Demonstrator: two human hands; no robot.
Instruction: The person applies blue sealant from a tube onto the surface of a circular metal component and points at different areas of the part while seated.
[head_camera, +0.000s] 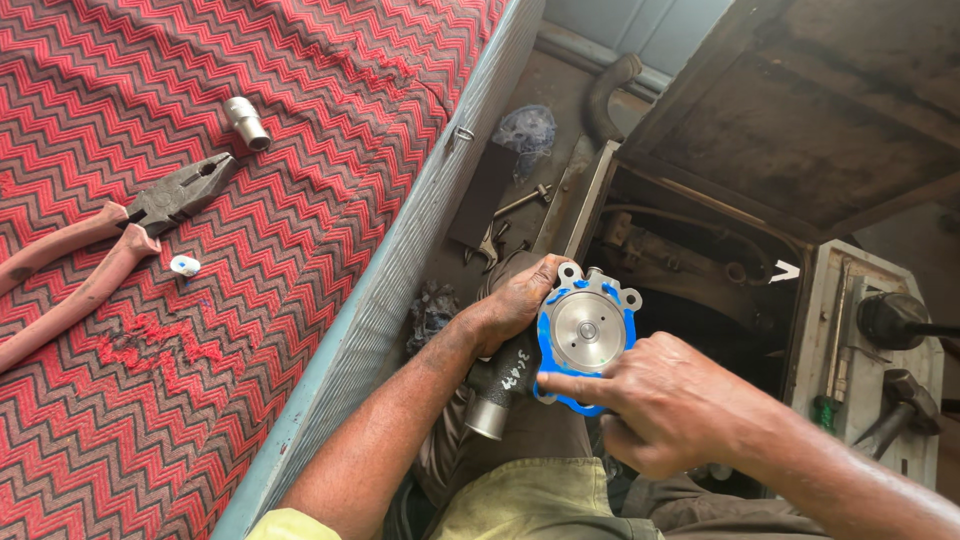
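Round silver metal pump housing (588, 330) with bolt lugs, blue gasket (545, 345) around its face, black hose (503, 385) attached below

Bright, even daylight; sharp focus

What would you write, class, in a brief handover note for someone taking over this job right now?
Left hand: grips the metal water pump from behind, fingers round its edge.
Right hand: index finger presses the blue gasket against the pump's lower left rim.
Things: pliers with pink handles, a socket and a small white cap lie on the red zigzag mat.
Done: the gasket sits on the pump face.
Left: the pump is not yet mounted anywhere.
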